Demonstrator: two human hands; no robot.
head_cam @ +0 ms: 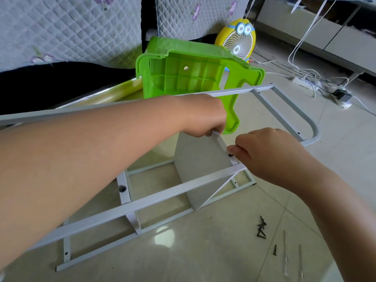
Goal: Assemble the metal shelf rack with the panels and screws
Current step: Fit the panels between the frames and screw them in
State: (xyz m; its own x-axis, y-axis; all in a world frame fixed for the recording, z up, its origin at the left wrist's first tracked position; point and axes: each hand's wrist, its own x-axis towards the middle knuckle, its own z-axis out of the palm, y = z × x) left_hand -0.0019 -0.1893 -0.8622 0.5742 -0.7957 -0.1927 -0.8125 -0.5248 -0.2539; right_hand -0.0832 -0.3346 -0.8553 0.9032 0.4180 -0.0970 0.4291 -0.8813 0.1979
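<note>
The left hand (203,117) reaches in from the left, forearm nearly level, fingers curled round the upright panel's (195,159) top edge. The right hand (270,151) pinches a black screw (230,155) in that edge, above the rack frame (162,192) on the floor (203,251).

One green plastic stool (183,78) lies tipped on its side, ribbed underside facing the camera. Behind it to the right stands a yellow cartoon-faced round fan (238,40). Behind it to the left hangs grey quilted fabric with purple flowers (71,27). Just left of the stool lies a yellowish clear film roll (114,92). Well right of the stool, tangled white cables (299,43) trail across the pale tiled floor (345,149).
</note>
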